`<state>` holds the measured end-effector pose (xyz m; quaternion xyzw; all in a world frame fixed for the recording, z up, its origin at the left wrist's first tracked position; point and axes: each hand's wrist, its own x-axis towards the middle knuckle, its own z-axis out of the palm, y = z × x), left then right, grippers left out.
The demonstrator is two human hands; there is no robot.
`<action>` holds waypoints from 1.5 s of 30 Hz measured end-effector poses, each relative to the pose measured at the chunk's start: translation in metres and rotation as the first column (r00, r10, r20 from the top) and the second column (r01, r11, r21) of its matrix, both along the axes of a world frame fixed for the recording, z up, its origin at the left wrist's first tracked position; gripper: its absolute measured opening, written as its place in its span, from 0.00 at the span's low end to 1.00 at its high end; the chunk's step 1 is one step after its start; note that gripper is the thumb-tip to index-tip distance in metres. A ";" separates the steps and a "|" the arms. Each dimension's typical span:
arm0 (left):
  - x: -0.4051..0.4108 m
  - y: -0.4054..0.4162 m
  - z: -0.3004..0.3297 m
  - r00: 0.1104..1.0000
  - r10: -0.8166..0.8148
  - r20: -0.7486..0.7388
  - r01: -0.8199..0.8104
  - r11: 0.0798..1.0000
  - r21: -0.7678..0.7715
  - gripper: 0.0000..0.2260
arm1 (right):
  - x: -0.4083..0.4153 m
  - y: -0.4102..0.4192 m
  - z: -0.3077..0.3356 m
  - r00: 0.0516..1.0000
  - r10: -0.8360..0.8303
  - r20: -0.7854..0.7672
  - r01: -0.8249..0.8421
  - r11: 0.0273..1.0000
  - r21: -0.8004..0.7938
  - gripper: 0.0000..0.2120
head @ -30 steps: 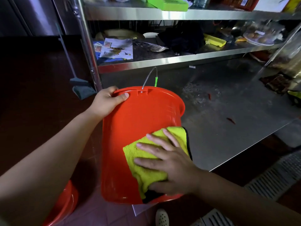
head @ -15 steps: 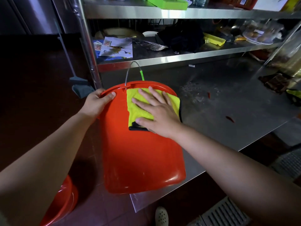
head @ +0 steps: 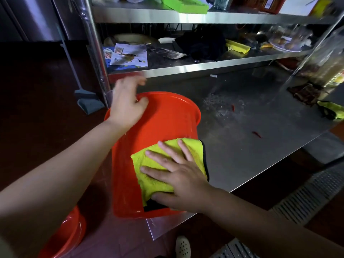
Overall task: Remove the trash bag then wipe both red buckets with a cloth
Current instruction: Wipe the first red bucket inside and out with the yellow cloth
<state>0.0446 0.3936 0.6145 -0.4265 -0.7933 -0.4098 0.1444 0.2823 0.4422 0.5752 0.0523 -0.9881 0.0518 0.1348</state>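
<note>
A red bucket (head: 158, 123) lies on its side across the near corner of the steel table (head: 260, 149), mouth pointing away from me. My left hand (head: 126, 107) rests on its far rim, thumb over the edge and fingers blurred. My right hand (head: 178, 175) presses a folded yellow cloth (head: 158, 159) flat against the bucket's wall near its base, thumb at the cloth's lower edge. A second red bucket (head: 63, 237) stands on the floor at lower left, partly hidden by my left arm. No trash bag shows.
Steel shelves (head: 186, 67) with papers, a dark bundle and dishes rise behind the table. A grey dustpan (head: 89, 103) leans at the shelf post. Another yellow cloth (head: 333, 110) lies at the table's right edge. A floor grate (head: 307, 198) runs at right.
My right hand has slid the cloth from the bucket's rim end back to its base end. My left hand has shifted along the rim, and the bucket's wire handle is out of sight.
</note>
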 end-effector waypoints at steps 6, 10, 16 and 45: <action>-0.007 0.043 0.014 0.999 0.024 -0.028 -0.035 0.857 -0.514 0.23 | -0.008 0.008 0.001 0.999 0.036 -0.002 -0.036 0.999 0.026 0.29; -0.019 0.038 0.011 0.999 0.036 0.040 -0.010 0.860 -0.509 0.24 | -0.035 0.033 0.002 1.000 -0.003 -0.028 0.001 0.999 -0.051 0.27; -0.026 0.018 0.001 0.958 0.104 0.266 -0.002 0.933 -0.359 0.21 | -0.088 0.092 0.026 0.964 -0.265 -0.009 0.231 0.860 -0.456 0.24; -0.027 -0.008 -0.028 0.764 -0.023 0.645 0.054 0.998 -0.028 0.19 | -0.070 0.092 0.022 0.992 -0.127 0.026 0.130 0.973 -0.191 0.27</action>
